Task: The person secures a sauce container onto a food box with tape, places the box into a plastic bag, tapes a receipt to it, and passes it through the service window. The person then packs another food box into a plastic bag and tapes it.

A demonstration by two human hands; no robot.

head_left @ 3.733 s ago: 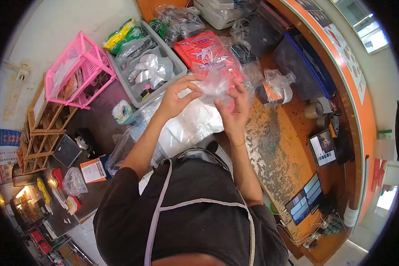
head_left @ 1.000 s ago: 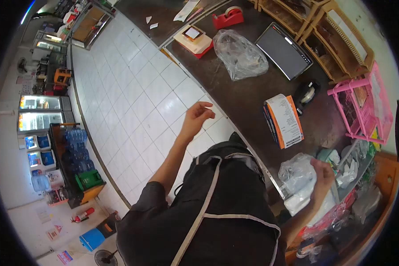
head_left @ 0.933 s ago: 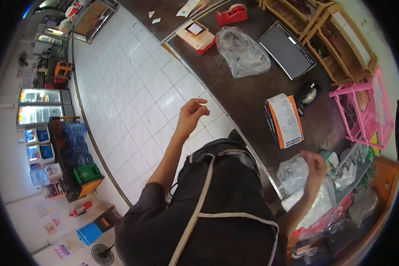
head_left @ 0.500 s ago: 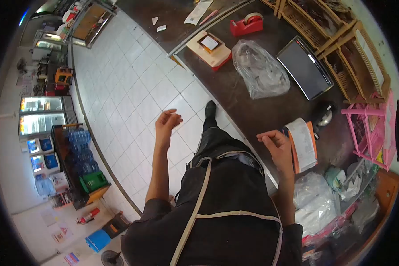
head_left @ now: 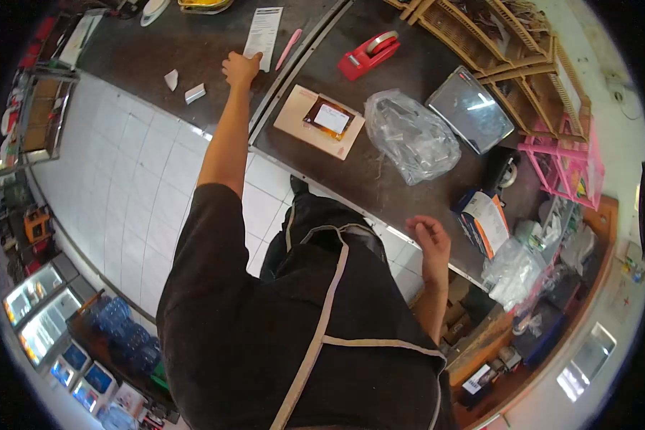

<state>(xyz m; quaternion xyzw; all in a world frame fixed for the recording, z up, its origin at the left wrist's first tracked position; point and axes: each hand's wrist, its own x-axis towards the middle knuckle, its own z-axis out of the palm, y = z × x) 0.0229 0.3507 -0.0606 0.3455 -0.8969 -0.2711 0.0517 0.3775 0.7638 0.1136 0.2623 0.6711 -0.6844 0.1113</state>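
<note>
left hand [head_left: 241, 69] is extended to 11 o'clock, fingers curled down on the lower edge of a white receipt [head_left: 263, 37] lying on the dark counter [head_left: 380, 179]; half a second ago this hand hung empty over the floor tiles, so the reach is new. whether it pinches the slip or only presses it, i cannot tell. a pink pen [head_left: 288, 49] lies just beside the receipt. right hand [head_left: 431, 240] hovers at 3 o'clock, loosely curled, holding nothing. a clear plastic bag [head_left: 408, 135] and red tape dispenser [head_left: 368, 55] sit untouched.
</note>
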